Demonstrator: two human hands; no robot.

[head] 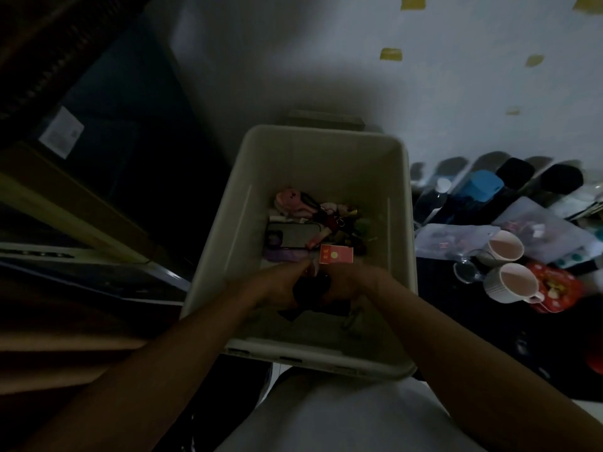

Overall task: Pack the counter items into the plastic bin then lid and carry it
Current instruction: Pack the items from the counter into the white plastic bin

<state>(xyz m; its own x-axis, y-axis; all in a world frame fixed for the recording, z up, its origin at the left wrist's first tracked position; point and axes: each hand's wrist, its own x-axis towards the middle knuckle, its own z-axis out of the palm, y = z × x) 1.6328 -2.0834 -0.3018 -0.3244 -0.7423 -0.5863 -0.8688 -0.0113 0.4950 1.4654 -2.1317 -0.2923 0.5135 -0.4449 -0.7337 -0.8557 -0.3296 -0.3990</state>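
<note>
Jointly hands grip limp dark item, rectangular bin.

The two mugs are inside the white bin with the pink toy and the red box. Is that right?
No. The head view shows the far mug and the near mug outside the bin, standing on the dark counter to its right. The pink toy and the red box are inside the bin.
</note>
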